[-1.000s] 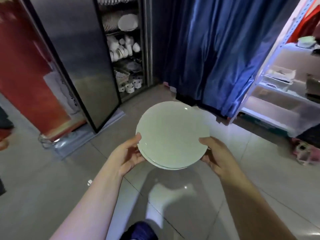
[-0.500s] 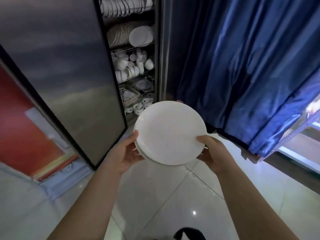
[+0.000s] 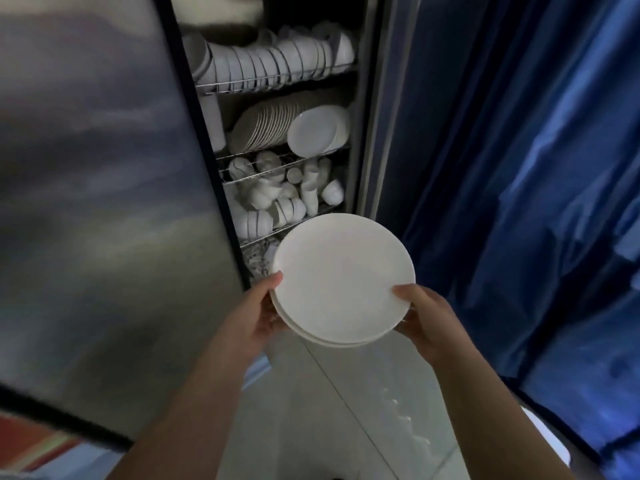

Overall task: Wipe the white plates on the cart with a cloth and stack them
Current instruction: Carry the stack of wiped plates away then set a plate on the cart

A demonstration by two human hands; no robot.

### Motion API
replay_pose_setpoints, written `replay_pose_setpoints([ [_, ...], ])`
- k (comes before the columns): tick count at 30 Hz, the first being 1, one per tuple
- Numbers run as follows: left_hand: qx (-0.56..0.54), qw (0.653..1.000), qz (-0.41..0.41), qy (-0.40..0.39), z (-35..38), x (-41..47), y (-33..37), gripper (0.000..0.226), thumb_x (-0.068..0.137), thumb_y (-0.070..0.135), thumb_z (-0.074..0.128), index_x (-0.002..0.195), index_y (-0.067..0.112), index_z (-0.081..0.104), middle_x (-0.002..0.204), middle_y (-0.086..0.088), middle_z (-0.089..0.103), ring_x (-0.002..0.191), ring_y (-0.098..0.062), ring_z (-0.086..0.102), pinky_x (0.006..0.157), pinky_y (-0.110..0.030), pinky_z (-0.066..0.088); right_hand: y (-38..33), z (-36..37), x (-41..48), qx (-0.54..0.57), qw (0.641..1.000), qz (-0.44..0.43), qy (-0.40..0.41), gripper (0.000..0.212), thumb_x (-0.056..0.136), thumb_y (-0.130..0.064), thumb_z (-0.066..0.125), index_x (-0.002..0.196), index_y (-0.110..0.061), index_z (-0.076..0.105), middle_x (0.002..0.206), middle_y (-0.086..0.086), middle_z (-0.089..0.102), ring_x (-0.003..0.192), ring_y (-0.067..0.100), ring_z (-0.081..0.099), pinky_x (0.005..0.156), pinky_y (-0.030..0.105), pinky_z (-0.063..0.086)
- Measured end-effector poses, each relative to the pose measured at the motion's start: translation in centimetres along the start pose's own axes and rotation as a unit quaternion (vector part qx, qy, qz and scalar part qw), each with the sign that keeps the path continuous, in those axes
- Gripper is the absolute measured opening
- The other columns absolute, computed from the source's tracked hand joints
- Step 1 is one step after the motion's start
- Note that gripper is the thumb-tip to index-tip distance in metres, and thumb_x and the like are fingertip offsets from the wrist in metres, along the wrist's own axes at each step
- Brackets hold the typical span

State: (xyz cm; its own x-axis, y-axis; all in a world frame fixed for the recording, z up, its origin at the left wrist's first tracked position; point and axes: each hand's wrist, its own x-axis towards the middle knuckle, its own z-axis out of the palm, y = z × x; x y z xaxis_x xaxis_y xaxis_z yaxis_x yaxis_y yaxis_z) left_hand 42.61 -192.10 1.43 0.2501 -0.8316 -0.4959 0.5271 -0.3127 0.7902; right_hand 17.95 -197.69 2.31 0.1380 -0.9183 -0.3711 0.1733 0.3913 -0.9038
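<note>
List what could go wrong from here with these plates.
The stack of plates is held only at its rim by the left hand and right hand. The top plate appears offset from those beneath, so it could slide off.
The open cabinet door stands close on the left, and the stack might knock its edge.
The plate shelf looks full, so squeezing more in could chip them.

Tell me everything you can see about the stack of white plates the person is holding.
The stack of white plates is round, plain and smooth, and looks like glazed ceramic with no pattern. At least two rims show at its lower edge; the exact count is unclear. It is held about level in the air, above the tiled floor and in front of the open cabinet of dishes. The left hand grips its left edge, thumb on top, and the right hand grips its right edge likewise. The top plate is bare.
</note>
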Motion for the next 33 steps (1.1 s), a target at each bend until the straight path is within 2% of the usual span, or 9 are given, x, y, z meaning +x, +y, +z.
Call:
replay_pose_setpoints([
  [4,0.022,0.999,0.031,0.031,2.8,8.9,4.9,0.030,0.089,0.034,0.059,0.111,0.016,0.065,0.113,-0.009,0.070,0.102,-0.027,0.065,0.067,-0.035,0.054,-4.1,2.5,9.7,0.003,1.000,-0.002,-0.004,0.026,0.089,-0.010,0.060,0.114,-0.003,0.062,0.109,0.013,0.070,0.094,0.028,0.066,0.075,0.037,0.056],
  [8,0.040,0.996,0.054,0.053,4.6,18.3,9.6,0.021,0.090,0.030,0.057,0.100,0.015,0.068,0.102,-0.010,0.069,0.091,-0.028,0.063,0.066,-0.034,0.053,-6.4,5.3,19.5,0.005,1.000,0.002,0.001,0.023,0.088,-0.011,0.062,0.110,-0.004,0.064,0.108,0.014,0.071,0.101,0.032,0.066,0.090,0.048,0.054],
  [11,0.042,0.996,0.065,0.046,5.6,26.1,13.4,0.022,0.090,0.031,0.057,0.104,0.016,0.067,0.097,-0.007,0.071,0.083,-0.024,0.064,0.061,-0.029,0.052,-7.8,7.9,27.4,0.006,1.000,-0.005,0.012,0.023,0.086,-0.012,0.064,0.108,-0.005,0.065,0.103,0.012,0.073,0.095,0.030,0.068,0.084,0.046,0.056],
  [16,0.043,0.995,0.077,0.049,6.7,38.8,20.2,0.024,0.087,0.035,0.061,0.110,0.028,0.065,0.104,-0.002,0.071,0.095,-0.026,0.064,0.087,-0.046,0.051,-11.3,12.7,39.2,0.008,1.000,-0.009,0.018,0.018,0.087,-0.010,0.064,0.103,-0.002,0.064,0.099,0.023,0.069,0.086,0.033,0.065,0.074,0.044,0.053],
  [18,0.052,0.995,0.074,0.045,7.1,43.2,22.5,0.037,0.082,0.039,0.063,0.116,0.026,0.064,0.109,-0.007,0.071,0.099,-0.029,0.064,0.088,-0.048,0.047,-12.6,14.6,43.3,0.014,1.000,-0.012,0.016,0.021,0.087,-0.009,0.063,0.107,-0.002,0.063,0.107,0.019,0.069,0.092,0.033,0.069,0.071,0.042,0.059],
  [22,0.060,0.993,0.070,0.073,7.8,50.5,26.1,0.040,0.080,0.033,0.067,0.119,0.029,0.062,0.113,-0.004,0.070,0.102,-0.029,0.064,0.089,-0.053,0.053,-14.1,17.4,50.5,0.011,1.000,-0.012,0.022,0.027,0.086,-0.012,0.065,0.111,-0.004,0.062,0.105,0.016,0.068,0.080,0.026,0.071,0.050,0.034,0.056],
  [25,0.062,0.992,0.073,0.088,8.0,54.8,28.0,0.039,0.081,0.030,0.069,0.119,0.035,0.061,0.111,-0.001,0.071,0.096,-0.026,0.066,0.079,-0.048,0.055,-14.8,19.3,54.7,-0.002,1.000,-0.021,0.018,0.031,0.079,-0.020,0.071,0.107,-0.008,0.065,0.104,0.019,0.069,0.081,0.025,0.069,0.067,0.045,0.057],
  [29,0.033,0.994,0.075,0.077,8.8,59.3,30.1,0.030,0.092,0.026,0.060,0.122,0.019,0.061,0.109,-0.005,0.071,0.093,-0.021,0.067,0.072,-0.034,0.054,-16.2,21.4,59.1,-0.019,0.998,-0.047,0.026,0.044,0.068,-0.026,0.072,0.107,-0.010,0.064,0.096,0.010,0.071,0.083,0.021,0.069,0.072,0.038,0.056],
  [33,-0.021,0.997,0.037,0.057,8.7,63.4,30.6,0.035,0.097,0.032,0.052,0.127,0.014,0.058,0.115,-0.013,0.068,0.095,-0.026,0.067,0.072,-0.037,0.055,-16.3,22.9,62.5,-0.036,0.994,-0.093,0.044,0.029,0.079,-0.008,0.074,0.104,-0.018,0.062,0.093,0.003,0.071,0.075,0.006,0.069,0.067,0.025,0.056],
])
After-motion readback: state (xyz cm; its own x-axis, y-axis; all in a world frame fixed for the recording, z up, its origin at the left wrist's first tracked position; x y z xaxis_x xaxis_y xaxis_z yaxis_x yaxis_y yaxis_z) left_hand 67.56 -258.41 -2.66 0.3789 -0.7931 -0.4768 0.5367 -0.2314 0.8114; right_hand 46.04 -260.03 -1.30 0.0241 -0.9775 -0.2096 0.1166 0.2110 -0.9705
